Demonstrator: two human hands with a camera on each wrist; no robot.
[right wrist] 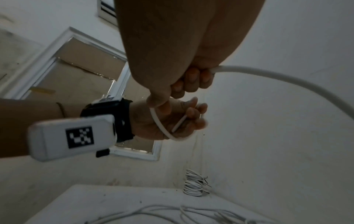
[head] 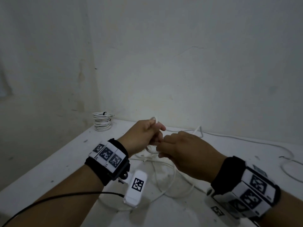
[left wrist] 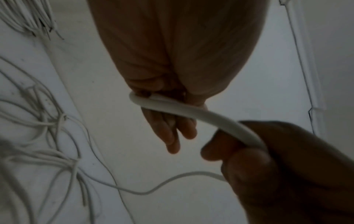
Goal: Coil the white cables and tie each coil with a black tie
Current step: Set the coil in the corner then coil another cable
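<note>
Both hands are working above the white worktop (head: pixel 49 169), close together and nearly touching. The left hand (head: pixel 141 136) is holding the white cable (left wrist: pixel 191 112): a small loop is passing over the top of the hand and round its curled fingers (right wrist: pixel 193 115), which are closing on it. The right hand (head: pixel 188 153) is gripping the same cable a short way along, its fingers (right wrist: pixel 191 80) curling round the strand where it leaves the fist. From the head view the point of contact between the two hands is hidden by the knuckles, so the cable's path there cannot be traced.

The remainder of this cable is trailing down to the worktop and lying among loose white strands (head: pixel 164 177) below the hands; which strand belongs to which cable cannot be told. A further length is running along the far edge near the wall (head: pixel 196 63) and is being cut off at the right border.

A stack of finished coils (head: pixel 101 122) is standing in the far left corner of the worktop, well apart from the hands. A small dark tie (head: pixel 104 113) is showing on the top coil; ties on the lower coils are hard to make out.

The lighting is dim, and the left wrist view is blurring the loose strands at its left edge.
</note>
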